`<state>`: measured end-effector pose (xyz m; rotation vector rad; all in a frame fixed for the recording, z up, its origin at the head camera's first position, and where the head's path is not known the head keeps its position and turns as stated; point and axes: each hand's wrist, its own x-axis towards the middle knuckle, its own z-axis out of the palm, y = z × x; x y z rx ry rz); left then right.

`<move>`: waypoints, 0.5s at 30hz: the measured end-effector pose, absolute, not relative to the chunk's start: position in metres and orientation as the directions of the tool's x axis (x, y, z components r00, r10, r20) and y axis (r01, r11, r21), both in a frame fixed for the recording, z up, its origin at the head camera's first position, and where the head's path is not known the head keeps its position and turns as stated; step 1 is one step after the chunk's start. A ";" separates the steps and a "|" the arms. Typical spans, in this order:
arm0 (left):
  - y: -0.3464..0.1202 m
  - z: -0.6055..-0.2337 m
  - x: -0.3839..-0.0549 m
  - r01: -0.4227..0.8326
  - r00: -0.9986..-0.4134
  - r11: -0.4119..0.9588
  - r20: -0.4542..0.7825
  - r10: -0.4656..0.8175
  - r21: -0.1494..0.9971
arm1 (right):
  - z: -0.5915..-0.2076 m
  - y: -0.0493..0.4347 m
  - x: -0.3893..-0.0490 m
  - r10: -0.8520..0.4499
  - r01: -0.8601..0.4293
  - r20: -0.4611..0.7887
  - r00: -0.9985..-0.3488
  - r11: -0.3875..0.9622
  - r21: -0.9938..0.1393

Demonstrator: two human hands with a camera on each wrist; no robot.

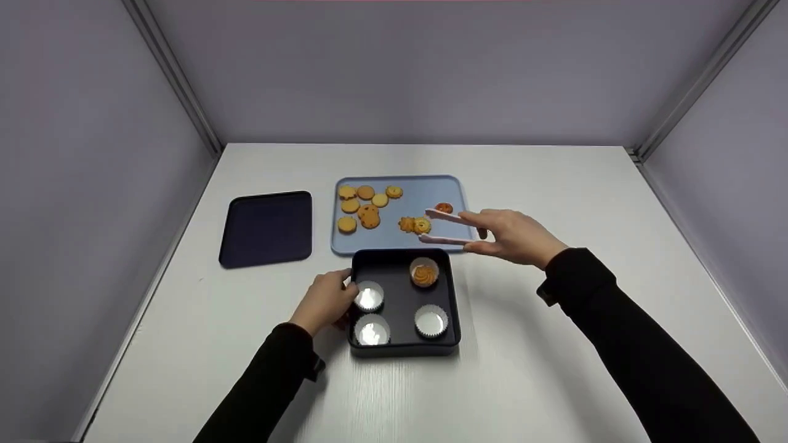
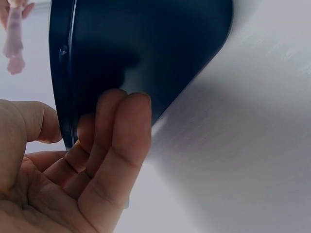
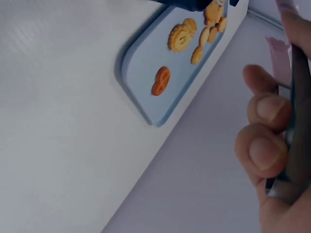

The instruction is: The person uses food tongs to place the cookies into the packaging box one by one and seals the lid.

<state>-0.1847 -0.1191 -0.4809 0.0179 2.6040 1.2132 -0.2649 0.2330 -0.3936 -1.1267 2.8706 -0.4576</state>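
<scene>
My left hand (image 1: 324, 301) grips the left wall of a dark square baking tin (image 1: 406, 351), thumb at the rim and fingers against the outer side (image 2: 146, 53). Inside stand several white paper cups: an empty one (image 1: 431, 320) at front right, two along the left, and one at back right holding a swirled cookie (image 1: 424, 276). In my right hand (image 1: 517, 237) is a pair of tongs (image 1: 448, 240) with pink tips (image 3: 279, 60), arms spread and nothing between them. The tips hover over the right part of a blue tray (image 1: 431, 189), near a flower-shaped cookie (image 1: 422, 226) and a pretzel (image 3: 161, 81).
Several more cookies (image 1: 369, 216) lie on the left half of the blue tray, behind the tin. A flat dark tray (image 1: 269, 227) rests further left on the white table (image 1: 554, 184). Pale walls (image 1: 394, 74) enclose the table at the back and sides.
</scene>
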 end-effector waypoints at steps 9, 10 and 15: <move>-0.118 -0.480 -0.185 -0.080 -0.970 0.686 -0.216 0.115 0.723 | -0.409 0.239 -0.284 -0.484 -0.490 0.103 -0.869 0.815 -0.308; -0.118 -0.481 -0.185 -0.072 -0.972 0.695 -0.208 0.113 0.715 | -0.411 0.240 -0.287 -0.462 -0.468 0.099 -0.881 0.825 -0.317; -0.119 -0.482 -0.186 -0.065 -0.974 0.703 -0.197 0.109 0.708 | -0.420 0.240 -0.297 -0.351 -0.352 0.074 -0.933 0.858 -0.374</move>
